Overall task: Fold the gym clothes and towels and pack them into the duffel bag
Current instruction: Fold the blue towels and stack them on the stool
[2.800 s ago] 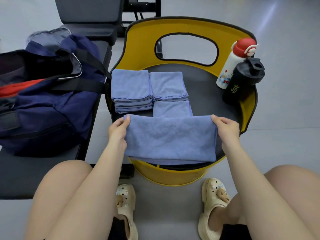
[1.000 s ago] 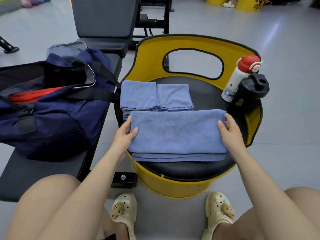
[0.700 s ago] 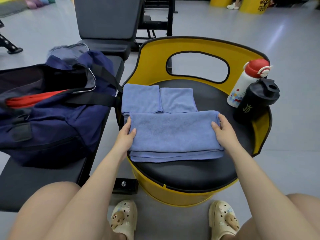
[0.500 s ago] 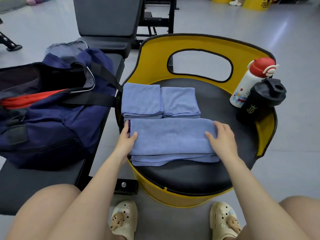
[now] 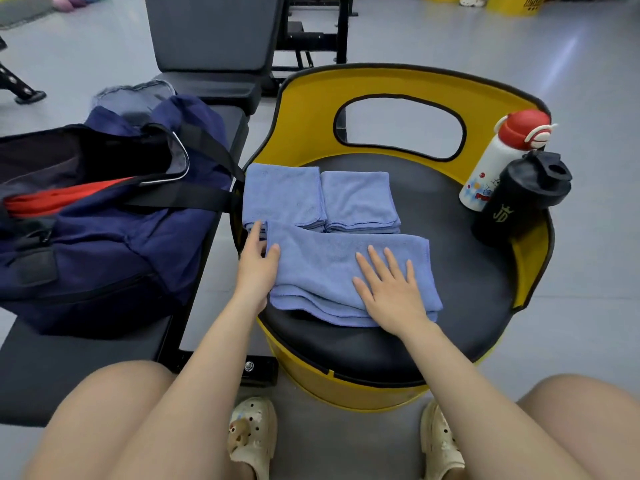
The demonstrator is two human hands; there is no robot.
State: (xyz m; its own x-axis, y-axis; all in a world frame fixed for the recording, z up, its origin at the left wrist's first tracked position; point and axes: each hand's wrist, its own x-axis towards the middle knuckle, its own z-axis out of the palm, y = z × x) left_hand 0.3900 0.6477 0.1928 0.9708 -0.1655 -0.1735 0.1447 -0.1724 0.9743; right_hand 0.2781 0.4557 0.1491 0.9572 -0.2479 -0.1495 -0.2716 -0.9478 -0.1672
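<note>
Gold logo on black shaker (image 5: 519,199), unreadable. Long towel (image 5: 332,268) lying crosswise on black seat (image 5: 457,282), long axis left to right. Right hand (image 5: 389,289) flat on it, fingers (image 5: 375,261) spread straight. Left hand (image 5: 256,265) at its left end, thumb on top, other fingers tucked beneath. Just beyond fingertips: two folded stacks (image 5: 318,199). Left of left hand: open navy bag (image 5: 104,216) on tabletop (image 5: 62,368). White bottle (image 5: 498,157) touching shaker, far right.
</note>
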